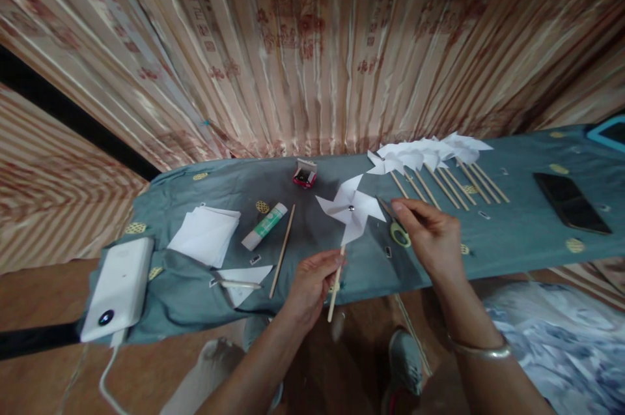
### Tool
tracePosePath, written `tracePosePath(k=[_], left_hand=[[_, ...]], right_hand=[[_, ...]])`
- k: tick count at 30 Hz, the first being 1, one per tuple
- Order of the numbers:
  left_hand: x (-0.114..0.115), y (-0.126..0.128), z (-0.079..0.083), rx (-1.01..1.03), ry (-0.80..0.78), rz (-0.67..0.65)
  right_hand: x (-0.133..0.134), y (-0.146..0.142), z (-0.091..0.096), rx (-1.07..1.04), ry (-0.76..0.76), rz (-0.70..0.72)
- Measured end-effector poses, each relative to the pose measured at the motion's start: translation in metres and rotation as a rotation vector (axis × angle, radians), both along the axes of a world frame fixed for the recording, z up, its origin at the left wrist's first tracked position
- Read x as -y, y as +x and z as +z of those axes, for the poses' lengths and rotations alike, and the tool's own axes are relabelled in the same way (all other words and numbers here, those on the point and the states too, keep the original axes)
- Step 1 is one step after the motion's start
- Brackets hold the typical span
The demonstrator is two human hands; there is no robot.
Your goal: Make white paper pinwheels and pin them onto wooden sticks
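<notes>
A white paper pinwheel (359,203) with a shiny pin at its centre faces up, fixed to a thin wooden stick (334,303). My left hand (312,288) pinches that stick just below the paper blades. To the right of the pinwheel, close to one blade tip, is my right hand (432,232). Its thumb and forefinger are pressed together and the other fingers are curled; anything between them is too small to make out. Scissors with a yellow-green handle (400,234) lie on the cloth beside and partly behind the right hand.
Several pinwheels (424,156) lie overlapped at the back right of the cloth-covered table (258,190). A small open box (305,175), glue stick (265,227), loose stick (283,252), paper stack (205,236), pen (239,284), white device (120,285) and phone (571,202) lie around.
</notes>
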State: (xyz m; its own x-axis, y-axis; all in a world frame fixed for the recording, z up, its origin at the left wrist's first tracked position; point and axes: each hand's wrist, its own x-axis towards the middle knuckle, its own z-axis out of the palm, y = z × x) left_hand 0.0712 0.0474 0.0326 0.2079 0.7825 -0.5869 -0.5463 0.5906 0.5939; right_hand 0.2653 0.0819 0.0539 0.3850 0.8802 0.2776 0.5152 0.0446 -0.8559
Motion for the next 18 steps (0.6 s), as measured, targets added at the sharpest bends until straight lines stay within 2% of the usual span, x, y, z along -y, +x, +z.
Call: tracePosePath(k=[8,18], left_hand=[[0.003,0.003,-0.006,-0.023,0.019,-0.035],[-0.001,0.004,-0.006,-0.005,0.021,0.005]], right_hand=[[-0.005,-0.001,-0.012,-0.207,-0.083,0.068],[-0.004,-0.010,-0.008,-0.336,-0.137,0.110]])
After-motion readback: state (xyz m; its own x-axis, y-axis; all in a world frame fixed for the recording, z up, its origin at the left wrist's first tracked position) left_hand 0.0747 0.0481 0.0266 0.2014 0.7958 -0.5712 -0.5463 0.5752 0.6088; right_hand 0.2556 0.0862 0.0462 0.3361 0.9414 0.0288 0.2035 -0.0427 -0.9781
